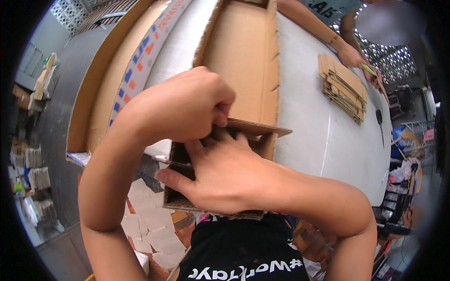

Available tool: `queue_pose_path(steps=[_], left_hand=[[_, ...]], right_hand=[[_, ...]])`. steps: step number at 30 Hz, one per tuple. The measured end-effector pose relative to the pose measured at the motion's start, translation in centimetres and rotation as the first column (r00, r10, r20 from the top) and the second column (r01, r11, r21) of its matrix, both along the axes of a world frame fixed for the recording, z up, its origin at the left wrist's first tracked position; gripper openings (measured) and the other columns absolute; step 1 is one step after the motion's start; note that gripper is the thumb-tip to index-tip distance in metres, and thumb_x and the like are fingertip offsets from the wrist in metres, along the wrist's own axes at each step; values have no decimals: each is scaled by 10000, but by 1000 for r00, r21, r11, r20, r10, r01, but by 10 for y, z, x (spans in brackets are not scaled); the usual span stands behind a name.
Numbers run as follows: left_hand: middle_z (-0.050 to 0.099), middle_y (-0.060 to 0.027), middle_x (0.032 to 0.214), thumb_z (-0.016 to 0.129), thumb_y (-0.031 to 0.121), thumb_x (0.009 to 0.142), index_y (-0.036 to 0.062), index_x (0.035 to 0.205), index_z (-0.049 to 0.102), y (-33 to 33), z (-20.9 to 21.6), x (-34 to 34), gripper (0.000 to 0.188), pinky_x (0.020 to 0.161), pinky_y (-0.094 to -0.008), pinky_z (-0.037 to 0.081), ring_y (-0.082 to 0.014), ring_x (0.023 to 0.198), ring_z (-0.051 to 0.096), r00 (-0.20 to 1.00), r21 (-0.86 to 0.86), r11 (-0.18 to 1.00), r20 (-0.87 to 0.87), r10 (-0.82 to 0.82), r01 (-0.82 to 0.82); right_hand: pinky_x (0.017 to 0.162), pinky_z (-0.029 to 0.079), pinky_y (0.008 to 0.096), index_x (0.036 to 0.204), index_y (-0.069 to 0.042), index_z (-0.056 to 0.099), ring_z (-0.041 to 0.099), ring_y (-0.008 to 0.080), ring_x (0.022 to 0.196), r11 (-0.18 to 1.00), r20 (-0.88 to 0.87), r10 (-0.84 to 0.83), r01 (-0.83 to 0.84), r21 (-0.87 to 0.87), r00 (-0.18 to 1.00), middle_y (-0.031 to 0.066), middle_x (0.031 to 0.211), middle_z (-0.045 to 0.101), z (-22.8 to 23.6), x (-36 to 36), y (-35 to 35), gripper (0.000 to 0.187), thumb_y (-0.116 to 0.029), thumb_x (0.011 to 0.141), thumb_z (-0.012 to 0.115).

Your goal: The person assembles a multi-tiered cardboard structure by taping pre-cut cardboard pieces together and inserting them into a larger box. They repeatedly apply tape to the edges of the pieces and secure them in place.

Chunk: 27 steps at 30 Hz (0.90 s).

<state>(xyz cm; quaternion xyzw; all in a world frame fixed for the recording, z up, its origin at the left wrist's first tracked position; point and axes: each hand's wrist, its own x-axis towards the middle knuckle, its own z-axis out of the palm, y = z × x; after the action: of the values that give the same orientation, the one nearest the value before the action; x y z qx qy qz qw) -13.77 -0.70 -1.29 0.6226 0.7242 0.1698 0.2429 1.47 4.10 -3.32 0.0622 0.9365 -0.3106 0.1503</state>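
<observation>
A small open cardboard box [214, 214] with a cross wall inside stands at the near edge of the table, close to my body. My right hand [225, 175] lies across it, fingers spread and reaching down into the far compartment, thumb stretched out over the near one. The fingertips are partly hidden inside. Above the box's far side, my left hand [197, 103] is closed, its fingertips at the top edge of a cardboard strip [260, 127] that sticks out past the box's right corner. My left wrist bends inward over the box.
A long cardboard tray [239, 56] lies beyond the box, another long carton [101, 93] at left. On the white table [304, 140], cardboard pieces [344, 89] are stacked beside a dark-handled tool [379, 122]. Another person's hand [349, 54] is near a green tool [369, 70]. Paper sheets [150, 220] litter the floor.
</observation>
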Motion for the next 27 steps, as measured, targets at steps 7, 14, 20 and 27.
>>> queue_pose_path(steps=[7,14,20,27], left_hand=[[687,-176,760,687,-100,713,-34,760,671,5,1,-1,83,690,-402,533,-356,770,686,998,-50,999,67,4,0],[658,-175,764,713,-77,669,-35,739,622,5,-2,0,122,720,-424,507,-393,796,640,999,11,999,36,-38,38],[642,-183,772,724,-55,663,-40,730,597,1,-1,-5,145,719,-443,494,-410,814,623,997,11,998,37,-61,60],[666,-177,783,705,-79,694,-35,756,625,6,0,-3,110,722,-430,512,-396,824,655,995,-109,994,98,3,7]], right_hand=[[1038,397,659,1394,47,462,494,395,1314,998,146,55,-53,-21,988,269,1357,552,15,14,16,838,-679,976,463],[986,468,589,1335,40,516,543,372,1257,1000,23,11,-11,7,1000,250,1300,585,10,23,14,806,-662,941,556],[846,563,457,1223,77,540,699,381,950,999,129,13,-19,46,992,232,997,697,16,16,23,789,-646,916,612],[758,564,438,1193,82,550,718,354,767,981,-86,140,-126,149,986,216,869,711,1,10,10,646,-471,894,702]])
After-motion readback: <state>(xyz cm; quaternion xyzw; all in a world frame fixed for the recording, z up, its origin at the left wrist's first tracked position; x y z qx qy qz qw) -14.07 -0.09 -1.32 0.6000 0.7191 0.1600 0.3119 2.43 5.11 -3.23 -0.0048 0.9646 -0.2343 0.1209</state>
